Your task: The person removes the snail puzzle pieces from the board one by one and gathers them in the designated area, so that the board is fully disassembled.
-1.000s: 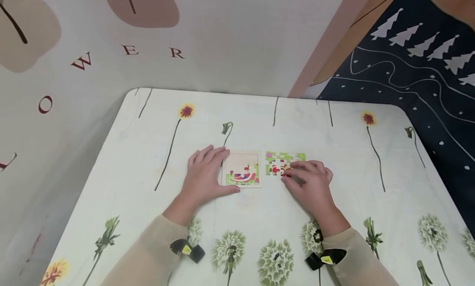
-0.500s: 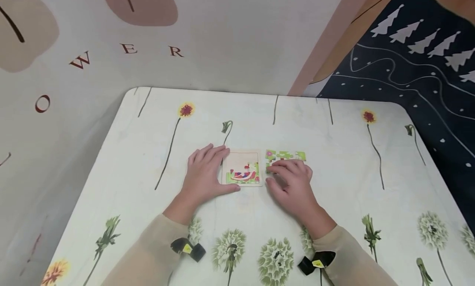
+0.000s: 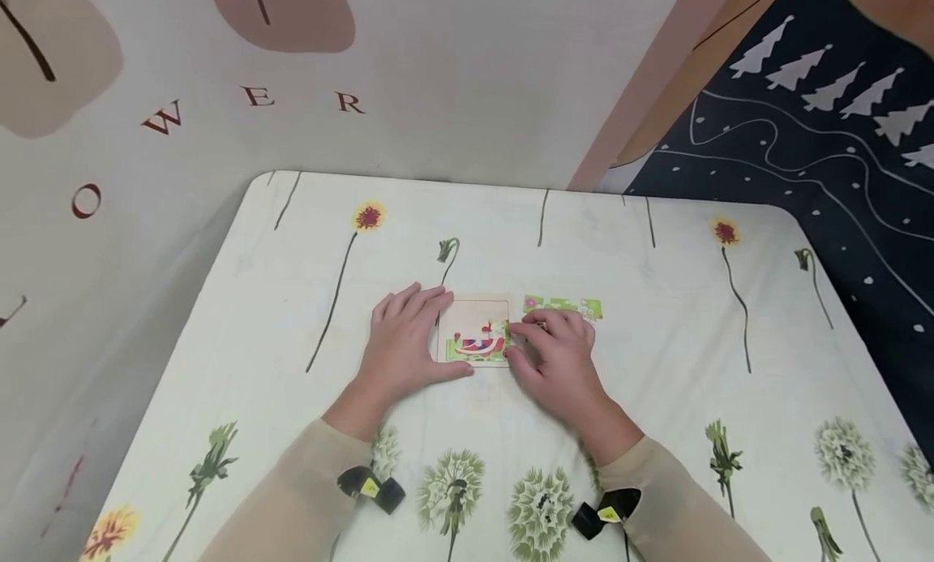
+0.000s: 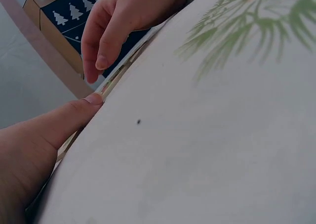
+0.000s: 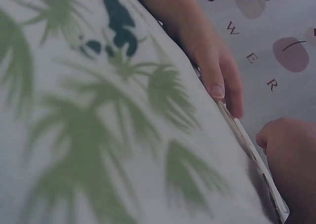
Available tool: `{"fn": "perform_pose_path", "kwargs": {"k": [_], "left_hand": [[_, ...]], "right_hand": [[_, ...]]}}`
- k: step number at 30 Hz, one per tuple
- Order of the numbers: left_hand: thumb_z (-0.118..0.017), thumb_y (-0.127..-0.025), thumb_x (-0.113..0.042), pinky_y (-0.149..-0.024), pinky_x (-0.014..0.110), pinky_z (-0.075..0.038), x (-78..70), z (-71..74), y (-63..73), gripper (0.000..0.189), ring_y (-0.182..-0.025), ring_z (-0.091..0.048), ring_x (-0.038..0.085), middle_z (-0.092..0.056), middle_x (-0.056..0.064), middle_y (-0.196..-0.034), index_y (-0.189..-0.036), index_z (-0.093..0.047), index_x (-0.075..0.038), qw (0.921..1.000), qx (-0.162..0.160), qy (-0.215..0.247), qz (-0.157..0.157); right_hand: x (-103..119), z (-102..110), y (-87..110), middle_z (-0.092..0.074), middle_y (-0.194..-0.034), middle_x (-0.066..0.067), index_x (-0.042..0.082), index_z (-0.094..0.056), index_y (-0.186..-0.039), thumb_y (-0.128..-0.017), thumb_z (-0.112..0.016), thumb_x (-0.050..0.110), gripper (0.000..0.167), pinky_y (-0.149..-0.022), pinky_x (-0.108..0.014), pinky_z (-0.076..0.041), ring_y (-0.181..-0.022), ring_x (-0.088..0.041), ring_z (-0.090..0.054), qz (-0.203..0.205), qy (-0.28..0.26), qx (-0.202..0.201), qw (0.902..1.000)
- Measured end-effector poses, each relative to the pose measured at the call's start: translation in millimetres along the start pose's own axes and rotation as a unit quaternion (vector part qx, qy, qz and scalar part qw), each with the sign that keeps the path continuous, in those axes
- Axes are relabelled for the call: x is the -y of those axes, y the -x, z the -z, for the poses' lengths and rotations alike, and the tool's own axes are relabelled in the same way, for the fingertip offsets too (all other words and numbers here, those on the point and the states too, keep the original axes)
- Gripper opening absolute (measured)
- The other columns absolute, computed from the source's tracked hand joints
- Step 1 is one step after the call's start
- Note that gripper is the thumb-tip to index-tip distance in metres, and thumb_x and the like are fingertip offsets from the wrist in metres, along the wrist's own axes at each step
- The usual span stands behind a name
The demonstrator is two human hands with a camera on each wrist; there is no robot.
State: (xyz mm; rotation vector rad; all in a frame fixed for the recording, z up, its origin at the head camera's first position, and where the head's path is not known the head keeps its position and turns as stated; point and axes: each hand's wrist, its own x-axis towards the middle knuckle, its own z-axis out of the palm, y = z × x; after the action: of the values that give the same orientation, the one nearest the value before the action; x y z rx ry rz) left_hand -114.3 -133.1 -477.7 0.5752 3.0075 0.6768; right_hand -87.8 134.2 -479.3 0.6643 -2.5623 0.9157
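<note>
A small square puzzle board (image 3: 474,319) lies on the table in the head view, with a colourful picture filling only its lower and right parts. Spread along its left side, my left hand (image 3: 404,343) steadies it: the thumb lies along the lower edge, the fingertips reach the upper left corner. My right hand (image 3: 562,359) is at the board's right edge, thumb and index tips a short way apart. Whether a puzzle piece sits between them I cannot tell. To the right, green puzzle pieces (image 3: 565,304) lie in rows, partly hidden under the right hand.
The table (image 3: 657,302) has a white cloth printed with flowers and dandelions. Behind it stands a pale wall (image 3: 467,100) with lettering, and at the right a dark panel with white trees (image 3: 803,124). Black camera straps (image 3: 368,487) sit on both sleeves.
My right hand has moved left from the loose pieces to the board's right edge and now covers the lower row of pieces. The left hand and board have stayed in place.
</note>
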Motion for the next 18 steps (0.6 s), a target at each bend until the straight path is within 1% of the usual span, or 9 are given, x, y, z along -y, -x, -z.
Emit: {"fn": "perform_pose_path", "kwargs": {"k": [3,6,9,13,18], "left_hand": [[-0.083,-0.071,-0.079,-0.122,0.063,-0.017,0.3,-0.1,0.5,0.115,-0.156,-0.027,0.036,-0.044,0.004,-0.165,-0.161,-0.048,-0.017,1.0,0.002,-0.003,0.0],[-0.083,-0.071,-0.079,-0.122,0.064,-0.017,0.4,0.0,0.8,0.115,-0.156,-0.027,0.036,-0.043,0.004,-0.165,-0.161,-0.048,-0.017,1.0,0.001,-0.004,0.0],[-0.082,-0.071,-0.079,-0.121,0.064,-0.017,0.2,0.0,1.3,0.114,-0.156,-0.027,0.036,-0.044,0.004,-0.165,-0.161,-0.048,-0.017,1.0,-0.002,-0.003,-0.001],[-0.082,-0.072,-0.079,-0.121,0.064,-0.017,0.1,-0.4,1.3,0.113,-0.156,-0.027,0.036,-0.044,0.004,-0.164,-0.16,-0.049,-0.017,1.0,-0.005,-0.001,-0.003],[-0.083,-0.072,-0.078,-0.121,0.064,-0.018,0.0,-0.6,1.1,0.113,-0.156,-0.028,0.036,-0.044,0.004,-0.164,-0.16,-0.049,-0.016,1.0,-0.006,0.0,-0.003]], "right_hand": [[3.0,-3.0,-2.6,-0.066,-0.127,-0.01,0.013,-0.08,-0.12,-0.097,-0.076,0.023,0.026,-0.105,-0.067,-0.025,-0.123,-0.038,-0.047,-0.014,0.009,0.025,0.9995],[7.3,-5.6,-6.0,-0.062,-0.132,-0.008,0.014,-0.077,-0.128,-0.101,-0.071,0.026,0.03,-0.107,-0.064,-0.024,-0.128,-0.037,-0.044,-0.031,0.02,0.062,0.9974],[11.8,-7.2,-8.9,-0.06,-0.131,-0.006,0.015,-0.074,-0.133,-0.104,-0.067,0.027,0.033,-0.111,-0.063,-0.023,-0.135,-0.038,-0.042,-0.04,0.023,0.092,0.9946],[16.0,-8.3,-11.5,-0.058,-0.127,-0.004,0.015,-0.072,-0.137,-0.105,-0.064,0.025,0.034,-0.113,-0.063,-0.021,-0.138,-0.037,-0.039,-0.052,0.021,0.11,0.9924],[19.2,-10.8,-13.4,-0.056,-0.132,-0.004,0.014,-0.068,-0.144,-0.107,-0.06,0.021,0.038,-0.113,-0.062,-0.021,-0.14,-0.039,-0.037,-0.063,0.041,0.126,0.9891]]}}
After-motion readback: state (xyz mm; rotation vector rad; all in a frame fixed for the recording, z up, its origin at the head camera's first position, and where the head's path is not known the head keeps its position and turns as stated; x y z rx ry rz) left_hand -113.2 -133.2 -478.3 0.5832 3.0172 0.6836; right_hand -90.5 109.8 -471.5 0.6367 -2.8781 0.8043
